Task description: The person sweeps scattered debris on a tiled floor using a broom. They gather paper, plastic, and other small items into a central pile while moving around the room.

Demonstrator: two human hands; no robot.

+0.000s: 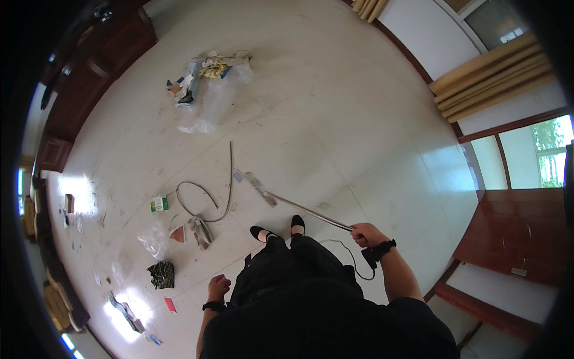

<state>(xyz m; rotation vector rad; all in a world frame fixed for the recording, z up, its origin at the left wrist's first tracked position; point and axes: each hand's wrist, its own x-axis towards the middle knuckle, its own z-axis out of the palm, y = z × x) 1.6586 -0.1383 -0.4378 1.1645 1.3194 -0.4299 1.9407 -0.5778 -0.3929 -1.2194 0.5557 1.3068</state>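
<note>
My right hand (367,235) is closed round the handle of a broom (309,210), whose long head reaches the tiled floor in front of my shoes. Beside the broom head lies a small bluish card (238,175). My left hand (219,286) hangs by my hip, fingers curled, with nothing visible in it. To its left are a camouflage cloth (161,275) and a red packet (170,305). A long thin cable or hose (231,179) curls over the floor, its lower bend by a grey-brown cloth (202,233).
Farther ahead lies a pile of rags, paper and clear plastic (210,72). A green-and-white box (159,203), a reddish-brown scrap (177,234) and a clear plastic bag (154,240) lie left. Dark wooden furniture (107,58) lines the left; a reddish-brown wooden table (506,238) stands right, near tan curtains (493,80).
</note>
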